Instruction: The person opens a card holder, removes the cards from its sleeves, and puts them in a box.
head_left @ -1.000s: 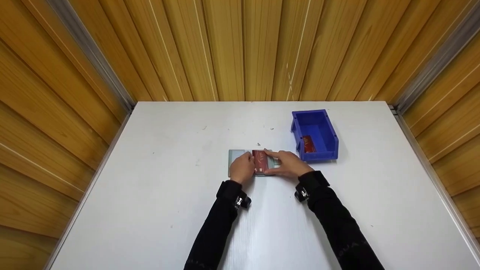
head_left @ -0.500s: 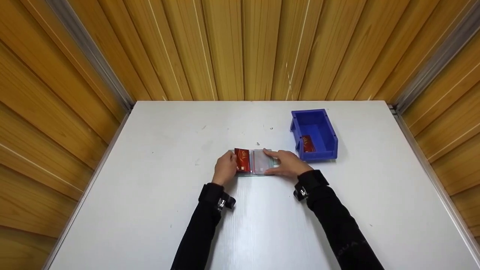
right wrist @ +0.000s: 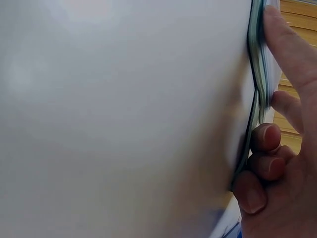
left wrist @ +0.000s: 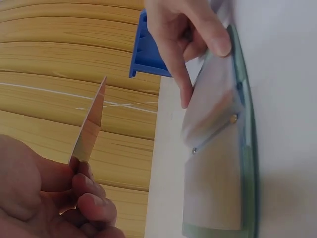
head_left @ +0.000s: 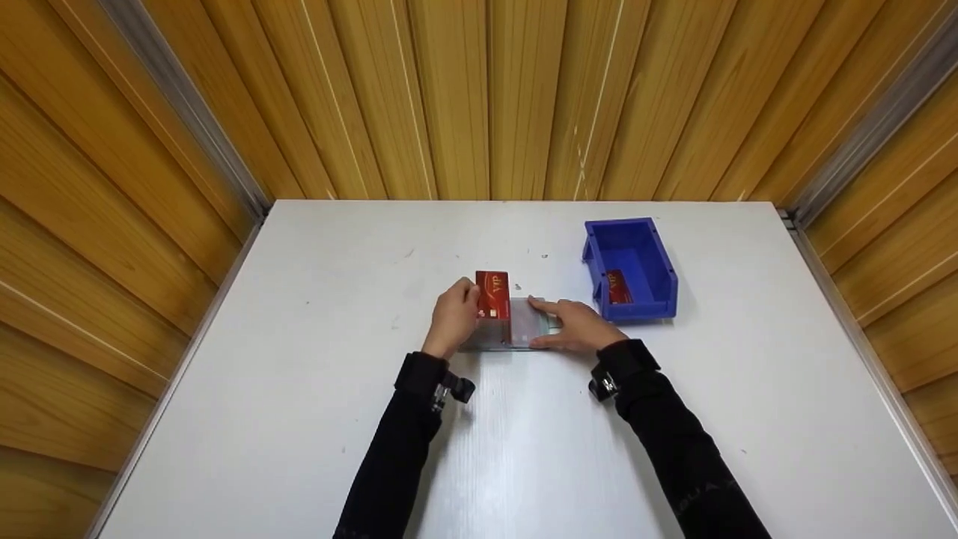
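Observation:
My left hand (head_left: pixel 452 317) pinches a red VIP card (head_left: pixel 492 295) at its left edge, raised above an open card holder. In the left wrist view the card (left wrist: pixel 90 126) appears nearly edge-on, between thumb and curled fingers. The card holder (head_left: pixel 528 323) lies open on the table, with clear plastic sleeves, a greenish cover and small metal studs at its middle. My right hand (head_left: pixel 581 327) holds its right side, thumb and forefinger spread on the sleeves. The right wrist view shows the other fingers (right wrist: pixel 266 166) curled against the holder's green edge.
A blue plastic bin (head_left: pixel 632 269) stands at the back right, close beyond the right hand. Inside it lies another red card (head_left: pixel 617 287). Wood-patterned walls (head_left: pixel 449 97) enclose the white table (head_left: pixel 299 389) at the back and sides.
The red card first moved left across the holder in my left hand, then up and away from it, uncovering the sleeves. My right hand has stayed on the holder's right side.

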A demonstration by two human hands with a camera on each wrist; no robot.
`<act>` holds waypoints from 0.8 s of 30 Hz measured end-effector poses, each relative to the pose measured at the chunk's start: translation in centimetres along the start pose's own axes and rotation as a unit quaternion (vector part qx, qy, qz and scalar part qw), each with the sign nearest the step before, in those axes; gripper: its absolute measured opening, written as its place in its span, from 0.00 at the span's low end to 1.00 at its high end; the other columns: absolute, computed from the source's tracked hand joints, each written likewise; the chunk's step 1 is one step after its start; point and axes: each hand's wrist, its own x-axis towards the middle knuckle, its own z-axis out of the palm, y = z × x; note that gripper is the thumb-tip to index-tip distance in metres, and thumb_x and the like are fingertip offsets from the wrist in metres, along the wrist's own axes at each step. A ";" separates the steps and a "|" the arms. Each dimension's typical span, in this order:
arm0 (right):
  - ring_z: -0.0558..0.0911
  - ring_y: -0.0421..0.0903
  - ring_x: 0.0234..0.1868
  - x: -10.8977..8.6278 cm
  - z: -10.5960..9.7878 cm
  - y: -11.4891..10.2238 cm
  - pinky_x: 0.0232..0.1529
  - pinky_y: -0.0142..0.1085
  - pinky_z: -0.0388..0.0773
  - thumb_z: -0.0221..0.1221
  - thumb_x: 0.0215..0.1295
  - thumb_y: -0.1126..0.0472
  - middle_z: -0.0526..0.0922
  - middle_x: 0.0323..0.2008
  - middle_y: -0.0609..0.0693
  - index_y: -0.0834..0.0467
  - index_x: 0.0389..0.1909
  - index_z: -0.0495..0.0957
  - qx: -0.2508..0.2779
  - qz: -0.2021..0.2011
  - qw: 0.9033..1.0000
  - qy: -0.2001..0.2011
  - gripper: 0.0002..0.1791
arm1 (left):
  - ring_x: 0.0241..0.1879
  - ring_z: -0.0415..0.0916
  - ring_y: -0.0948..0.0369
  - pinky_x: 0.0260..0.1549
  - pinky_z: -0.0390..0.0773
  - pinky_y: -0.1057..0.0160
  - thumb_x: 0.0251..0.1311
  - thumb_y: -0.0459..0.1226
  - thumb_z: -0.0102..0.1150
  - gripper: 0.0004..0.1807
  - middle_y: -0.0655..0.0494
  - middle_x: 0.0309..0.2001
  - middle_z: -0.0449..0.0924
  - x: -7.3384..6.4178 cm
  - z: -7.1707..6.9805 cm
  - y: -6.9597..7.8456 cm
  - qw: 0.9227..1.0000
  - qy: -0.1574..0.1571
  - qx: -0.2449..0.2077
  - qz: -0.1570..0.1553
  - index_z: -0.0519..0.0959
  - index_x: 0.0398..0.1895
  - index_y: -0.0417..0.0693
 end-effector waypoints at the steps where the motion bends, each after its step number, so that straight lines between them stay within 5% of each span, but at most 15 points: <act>1: 0.71 0.65 0.72 0.0 0.0 0.0 0.72 0.58 0.66 0.71 0.61 0.42 0.70 0.72 0.67 0.47 0.80 0.60 0.001 0.002 1.000 -0.002 0.49 | 0.30 0.68 0.60 0.29 0.67 0.65 0.80 0.38 0.46 0.13 0.56 0.28 0.69 0.0 -0.1 0.1 1.000 0.000 -0.003 0.001 0.74 0.35 0.41; 9: 0.73 0.61 0.69 0.0 -0.5 0.0 0.72 0.57 0.67 0.71 0.62 0.41 0.72 0.72 0.63 0.48 0.81 0.60 0.018 0.009 1.000 -0.016 0.49 | 0.29 0.69 0.61 0.28 0.68 0.66 0.80 0.37 0.47 0.14 0.57 0.27 0.68 0.0 0.0 0.0 1.000 0.007 -0.007 -0.003 0.73 0.33 0.43; 12: 0.79 0.54 0.53 0.0 -0.7 0.2 0.59 0.49 0.75 0.69 0.66 0.43 0.82 0.55 0.59 0.50 0.78 0.66 0.044 0.011 0.999 0.012 0.42 | 0.29 0.68 0.60 0.29 0.67 0.65 0.80 0.37 0.47 0.14 0.57 0.27 0.68 0.0 0.1 0.0 1.000 0.004 -0.009 -0.002 0.73 0.32 0.44; 15: 0.77 0.48 0.36 0.3 -0.7 -0.1 0.42 0.40 0.74 0.62 0.74 0.48 0.80 0.35 0.53 0.55 0.69 0.76 0.110 0.006 0.991 0.075 0.27 | 0.30 0.67 0.60 0.30 0.66 0.64 0.80 0.37 0.47 0.13 0.57 0.27 0.68 -0.1 0.2 0.1 1.000 0.004 -0.011 0.002 0.73 0.32 0.44; 18: 0.79 0.46 0.30 0.7 -0.4 -1.6 0.34 0.36 0.77 0.51 0.82 0.51 0.80 0.29 0.53 0.64 0.61 0.75 0.228 -0.002 0.967 0.112 0.22 | 0.29 0.67 0.60 0.29 0.66 0.65 0.80 0.37 0.47 0.13 0.57 0.27 0.68 -0.2 0.5 0.1 1.000 0.002 -0.012 0.006 0.73 0.33 0.43; 24: 0.80 0.44 0.20 1.6 1.3 -5.8 0.23 0.36 0.80 0.40 0.86 0.50 0.79 0.26 0.52 0.64 0.54 0.67 0.430 0.043 0.894 0.120 0.20 | 0.29 0.67 0.61 0.30 0.65 0.64 0.79 0.37 0.48 0.13 0.58 0.27 0.68 -0.5 1.5 0.3 0.999 -0.006 0.022 0.023 0.75 0.33 0.43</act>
